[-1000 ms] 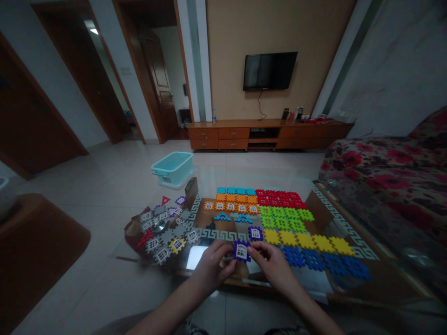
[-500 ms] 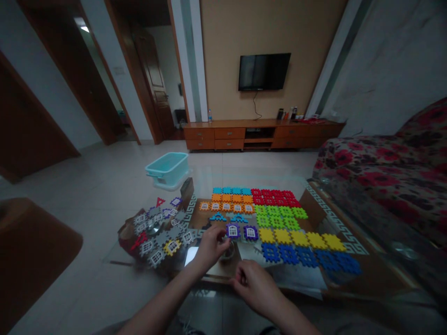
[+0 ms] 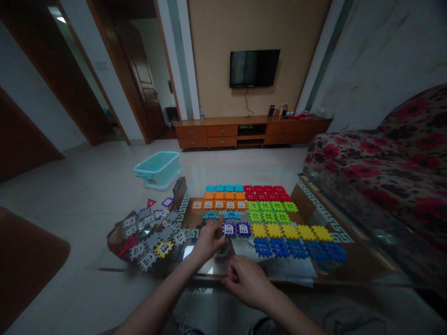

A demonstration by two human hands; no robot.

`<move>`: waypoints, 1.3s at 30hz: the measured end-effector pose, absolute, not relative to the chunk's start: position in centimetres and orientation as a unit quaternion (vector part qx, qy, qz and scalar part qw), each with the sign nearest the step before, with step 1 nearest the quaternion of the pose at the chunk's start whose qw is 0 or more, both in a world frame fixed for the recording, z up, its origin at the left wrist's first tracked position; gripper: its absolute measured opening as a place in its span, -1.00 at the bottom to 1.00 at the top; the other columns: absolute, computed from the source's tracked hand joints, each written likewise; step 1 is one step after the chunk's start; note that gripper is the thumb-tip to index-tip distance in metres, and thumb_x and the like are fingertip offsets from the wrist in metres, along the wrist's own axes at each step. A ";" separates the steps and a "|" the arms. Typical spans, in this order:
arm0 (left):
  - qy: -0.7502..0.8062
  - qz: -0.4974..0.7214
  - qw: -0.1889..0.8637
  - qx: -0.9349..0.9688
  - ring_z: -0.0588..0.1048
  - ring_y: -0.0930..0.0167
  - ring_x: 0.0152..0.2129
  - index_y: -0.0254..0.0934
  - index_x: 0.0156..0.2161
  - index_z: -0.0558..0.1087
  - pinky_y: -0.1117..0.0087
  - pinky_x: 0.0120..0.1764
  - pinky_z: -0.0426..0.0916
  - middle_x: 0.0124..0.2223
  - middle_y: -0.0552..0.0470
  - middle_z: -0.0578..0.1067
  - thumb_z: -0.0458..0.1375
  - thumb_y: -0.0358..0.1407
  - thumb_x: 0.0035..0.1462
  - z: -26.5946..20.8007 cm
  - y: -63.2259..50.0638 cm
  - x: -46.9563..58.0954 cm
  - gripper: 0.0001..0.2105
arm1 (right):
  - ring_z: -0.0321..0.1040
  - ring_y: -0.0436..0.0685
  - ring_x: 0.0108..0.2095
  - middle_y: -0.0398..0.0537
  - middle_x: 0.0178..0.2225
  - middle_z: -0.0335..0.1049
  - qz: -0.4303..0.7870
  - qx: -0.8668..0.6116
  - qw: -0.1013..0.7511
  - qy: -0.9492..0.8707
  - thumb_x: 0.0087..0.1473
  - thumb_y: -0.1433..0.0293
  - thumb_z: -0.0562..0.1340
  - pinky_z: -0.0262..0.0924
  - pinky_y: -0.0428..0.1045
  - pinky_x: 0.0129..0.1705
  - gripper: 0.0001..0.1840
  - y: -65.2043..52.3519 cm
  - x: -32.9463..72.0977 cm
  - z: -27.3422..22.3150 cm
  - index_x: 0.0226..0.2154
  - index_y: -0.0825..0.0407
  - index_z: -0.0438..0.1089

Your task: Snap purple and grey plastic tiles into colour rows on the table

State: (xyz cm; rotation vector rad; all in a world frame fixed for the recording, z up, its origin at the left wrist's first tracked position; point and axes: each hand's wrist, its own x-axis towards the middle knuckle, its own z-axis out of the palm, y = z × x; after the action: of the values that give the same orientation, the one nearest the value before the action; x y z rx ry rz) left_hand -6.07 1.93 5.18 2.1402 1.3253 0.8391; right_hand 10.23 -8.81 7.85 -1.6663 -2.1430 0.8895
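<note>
a dim living room, with a glass coffee table in front of the person. the left hand has its fingers curled at the left edge of a purple window tile, touching it; the tile lies flat beside a second purple window tile. the right hand rests loosely curled at the table's near edge, holding nothing visible. right of the tiles run yellow tiles and blue tiles. a heap of grey tiles lies left. a teal basin sits on the floor.
</note>
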 end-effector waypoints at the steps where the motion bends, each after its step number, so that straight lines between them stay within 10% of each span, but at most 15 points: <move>1: 0.489 0.302 0.238 0.783 0.44 0.36 -0.39 -0.31 -0.34 0.52 0.41 -0.30 0.23 -0.34 0.00 0.51 0.24 -0.48 -0.03 5.1 2.0 -5.9 -0.90 | 0.32 0.12 -0.29 -0.10 -0.37 0.42 0.305 -0.577 0.142 -0.744 0.01 0.34 0.28 -0.06 -0.06 -0.33 -0.88 -8.8 10.2 7.8 -0.47 0.02 0.37; 39: 0.499 0.278 0.249 0.782 0.48 0.35 -0.42 -0.32 -0.26 0.58 0.41 -0.33 0.26 -0.34 -0.02 0.55 0.28 -0.40 -0.01 5.4 2.4 -5.9 -0.85 | 0.33 0.11 -0.30 -0.08 -0.37 0.42 0.301 -0.577 0.143 -0.746 0.03 0.37 0.25 -0.02 -0.06 -0.32 -0.90 -8.8 10.3 7.6 -0.47 0.03 0.36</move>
State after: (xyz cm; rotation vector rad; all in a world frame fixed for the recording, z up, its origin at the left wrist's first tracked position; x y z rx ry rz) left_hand -5.93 2.43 5.42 2.1306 1.3591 0.7564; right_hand 10.32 -8.80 7.63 -1.6647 -2.1506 0.8680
